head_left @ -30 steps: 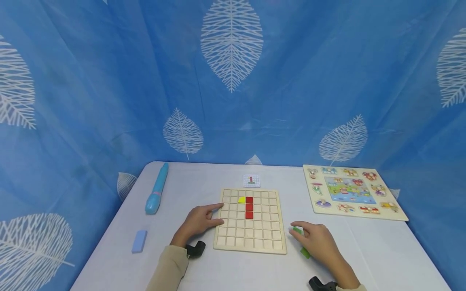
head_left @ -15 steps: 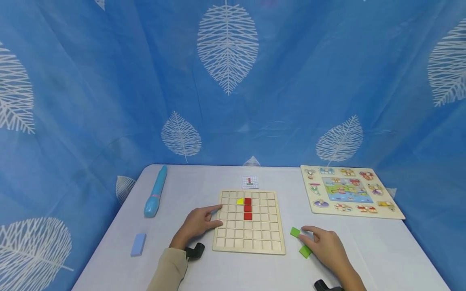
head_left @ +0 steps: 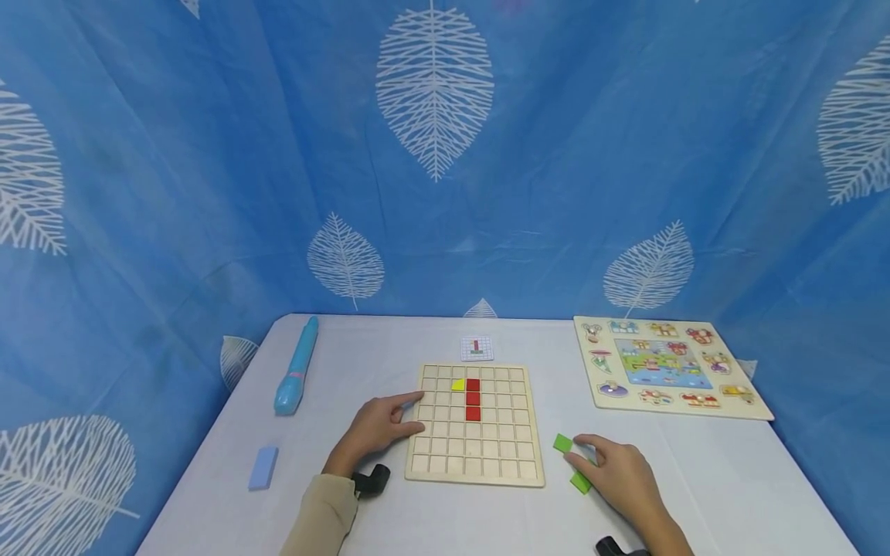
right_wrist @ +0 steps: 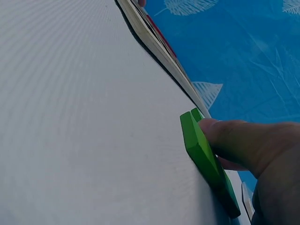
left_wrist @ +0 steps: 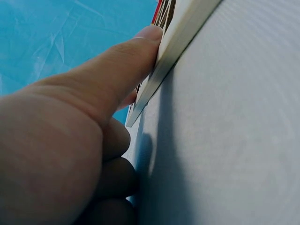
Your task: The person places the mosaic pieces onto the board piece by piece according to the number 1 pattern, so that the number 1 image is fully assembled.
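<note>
A square wooden grid board point(head_left: 501, 448) lies mid-table, with a yellow piece point(head_left: 458, 384) beside a column of red square tiles point(head_left: 473, 398). My left hand point(head_left: 375, 426) touches the board's left edge with thumb and index finger extended; the thumb point(left_wrist: 126, 61) rests on the rim in the left wrist view. To the right of the board, my right hand point(head_left: 621, 472) hovers low, thumb and index finger apart. Its fingertips are right beside a small green tile point(head_left: 562, 442). Another green tile point(head_left: 580, 483) lies under the thumb, partly hidden; a green tile point(right_wrist: 206, 159) looms large in the right wrist view.
A small pattern card point(head_left: 477, 348) lies behind the board. At the back right is a wooden picture puzzle point(head_left: 605, 363). A blue toy microphone point(head_left: 295, 371) and a light blue block point(head_left: 263, 468) are on the left. A blue leaf-print curtain point(head_left: 542, 193) stands behind the table.
My right hand has drawn slightly to the right off the green tiles, uncovering the upper one. The left hand stays at the board's edge.
</note>
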A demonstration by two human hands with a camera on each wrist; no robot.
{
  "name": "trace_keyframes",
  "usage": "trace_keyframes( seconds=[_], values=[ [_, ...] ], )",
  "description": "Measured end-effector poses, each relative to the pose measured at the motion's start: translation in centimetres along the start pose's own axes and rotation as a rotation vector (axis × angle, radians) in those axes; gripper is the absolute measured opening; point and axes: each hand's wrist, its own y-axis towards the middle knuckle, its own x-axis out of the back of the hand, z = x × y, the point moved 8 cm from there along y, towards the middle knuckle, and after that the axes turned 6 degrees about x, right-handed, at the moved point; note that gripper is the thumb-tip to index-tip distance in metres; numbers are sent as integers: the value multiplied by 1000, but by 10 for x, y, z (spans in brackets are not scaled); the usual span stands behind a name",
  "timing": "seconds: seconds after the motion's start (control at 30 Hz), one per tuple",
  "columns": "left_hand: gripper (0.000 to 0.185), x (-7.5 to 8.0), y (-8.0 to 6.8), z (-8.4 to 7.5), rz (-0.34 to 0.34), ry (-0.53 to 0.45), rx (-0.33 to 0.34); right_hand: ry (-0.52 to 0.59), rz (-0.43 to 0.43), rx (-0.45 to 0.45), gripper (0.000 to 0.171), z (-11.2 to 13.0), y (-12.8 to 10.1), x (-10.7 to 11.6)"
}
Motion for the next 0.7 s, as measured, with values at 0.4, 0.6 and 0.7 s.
trace_keyframes(
  seconds=[0.4, 0.6, 0.7],
  values=[
    [63, 1, 0, -2, -1, 0, 4, -12, -9, 12, 32, 2, 0, -1],
    [64, 1, -1, -3, -8, -2, 3, -8, -5, 14, 30, 3, 0, -1],
    [64, 1, -1, -2, -7, -1, 2, -1, -1, 10, 31, 3, 0, -1]
  ],
)
